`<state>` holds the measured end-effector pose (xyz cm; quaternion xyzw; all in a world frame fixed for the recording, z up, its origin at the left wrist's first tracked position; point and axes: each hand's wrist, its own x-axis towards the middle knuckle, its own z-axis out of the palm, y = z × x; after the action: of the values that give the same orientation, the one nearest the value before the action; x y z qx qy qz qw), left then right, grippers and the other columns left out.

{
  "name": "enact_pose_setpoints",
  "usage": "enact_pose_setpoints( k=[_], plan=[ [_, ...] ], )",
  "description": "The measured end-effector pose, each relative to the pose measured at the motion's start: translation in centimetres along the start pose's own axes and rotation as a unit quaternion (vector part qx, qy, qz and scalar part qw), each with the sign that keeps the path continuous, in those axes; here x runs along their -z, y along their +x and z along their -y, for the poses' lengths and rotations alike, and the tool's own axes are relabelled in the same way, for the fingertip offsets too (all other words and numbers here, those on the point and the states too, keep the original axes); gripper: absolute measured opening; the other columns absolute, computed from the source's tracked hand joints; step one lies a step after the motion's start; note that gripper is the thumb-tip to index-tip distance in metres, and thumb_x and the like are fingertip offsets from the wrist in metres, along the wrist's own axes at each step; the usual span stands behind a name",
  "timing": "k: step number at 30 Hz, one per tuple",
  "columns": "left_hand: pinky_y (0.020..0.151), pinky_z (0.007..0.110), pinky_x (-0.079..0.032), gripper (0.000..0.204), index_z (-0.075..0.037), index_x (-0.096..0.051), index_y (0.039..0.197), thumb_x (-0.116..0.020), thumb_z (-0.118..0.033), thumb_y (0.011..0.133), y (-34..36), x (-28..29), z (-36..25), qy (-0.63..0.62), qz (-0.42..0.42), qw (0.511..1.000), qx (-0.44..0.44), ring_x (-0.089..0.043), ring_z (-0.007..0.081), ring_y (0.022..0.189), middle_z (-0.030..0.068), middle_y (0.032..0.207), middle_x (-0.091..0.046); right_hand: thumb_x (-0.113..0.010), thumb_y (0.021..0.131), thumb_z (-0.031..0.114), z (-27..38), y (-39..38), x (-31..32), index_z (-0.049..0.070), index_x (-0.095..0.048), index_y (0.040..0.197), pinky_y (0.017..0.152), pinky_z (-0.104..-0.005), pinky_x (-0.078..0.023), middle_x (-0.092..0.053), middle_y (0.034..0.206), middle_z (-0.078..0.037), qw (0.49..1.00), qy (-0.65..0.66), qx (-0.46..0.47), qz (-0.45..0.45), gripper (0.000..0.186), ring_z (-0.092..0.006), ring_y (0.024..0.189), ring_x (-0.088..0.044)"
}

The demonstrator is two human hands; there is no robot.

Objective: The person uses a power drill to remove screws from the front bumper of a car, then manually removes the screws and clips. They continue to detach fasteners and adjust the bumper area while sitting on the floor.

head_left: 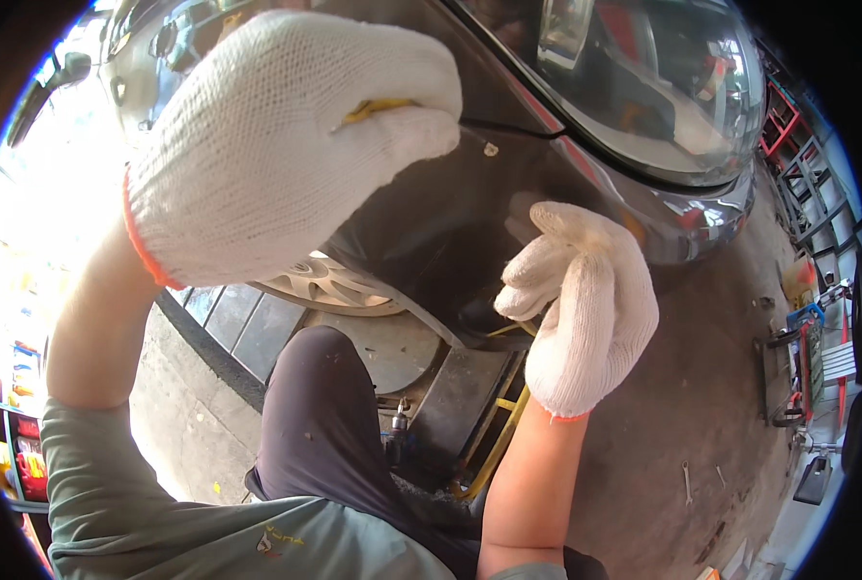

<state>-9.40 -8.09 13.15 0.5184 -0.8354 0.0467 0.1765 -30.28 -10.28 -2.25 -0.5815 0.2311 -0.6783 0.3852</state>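
Both my hands wear white knit gloves with orange cuffs. My left hand (305,145) is raised in front of the car's fender, fingers closed. A small yellow piece (378,108) shows between its thumb and fingers; the rest of it is hidden in the glove. Lower and to the right, my right hand (590,304) is by the dark bumper (431,217), below the headlight (653,87). Its fingers are bent but apart, with nothing visible in them. Whether it touches the bumper I cannot tell. A small pale spot (491,150) shows on the bumper between the hands.
The car's wheel (324,285) stands beyond my bent knee (320,387). Under the bumper are a yellow metal frame (498,416) and a metal-tipped tool (398,420). A wrench (687,483) lies on the concrete floor at right. Metal racks (808,193) line the far right side.
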Motion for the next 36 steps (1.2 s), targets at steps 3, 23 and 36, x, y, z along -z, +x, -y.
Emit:
enact_pose_setpoints(
  k=[3, 23, 36],
  plan=[
    [0.076, 0.037, -0.057, 0.012, -0.002, -0.076, 0.102, -0.071, -0.012, 0.098, -0.6, -0.8, -0.1, 0.064, -0.043, 0.995, -0.064, -0.072, 0.0268, 0.081, 0.0093, 0.09, -0.074, -0.064, 0.112, 0.025, 0.1, -0.2, 0.4, -0.005, -0.076, 0.12, 0.056, -0.0223, -0.053, -0.075, 0.078, -0.008, 0.998, 0.05, -0.032, 0.005, 0.033, -0.0108, 0.059, -0.067],
    [0.076, 0.04, -0.06, 0.031, -0.006, -0.076, 0.113, -0.079, -0.003, 0.082, -2.6, -4.3, -3.7, 0.25, -0.11, 0.961, -0.04, -0.075, 0.0286, 0.091, 0.0074, 0.093, -0.073, -0.064, 0.112, 0.022, 0.0, -0.2, 0.5, -0.004, -0.076, 0.122, 0.058, -0.0227, -0.053, -0.074, 0.076, -0.008, 0.999, 0.043, -0.033, -0.002, 0.031, -0.0098, 0.062, -0.067],
    [0.077, 0.04, -0.062, 0.034, -0.004, -0.078, 0.114, -0.08, -0.002, 0.08, -1.5, -2.8, -3.6, 0.224, -0.055, 0.972, -0.039, -0.075, 0.031, 0.089, 0.01, 0.102, -0.078, -0.055, 0.112, 0.034, -0.1, 0.2, -0.5, -0.012, -0.074, 0.114, 0.052, -0.0233, -0.049, -0.073, 0.072, -0.012, 1.0, -0.008, 0.017, 0.007, 0.05, -0.0133, 0.053, -0.061]
  ],
)
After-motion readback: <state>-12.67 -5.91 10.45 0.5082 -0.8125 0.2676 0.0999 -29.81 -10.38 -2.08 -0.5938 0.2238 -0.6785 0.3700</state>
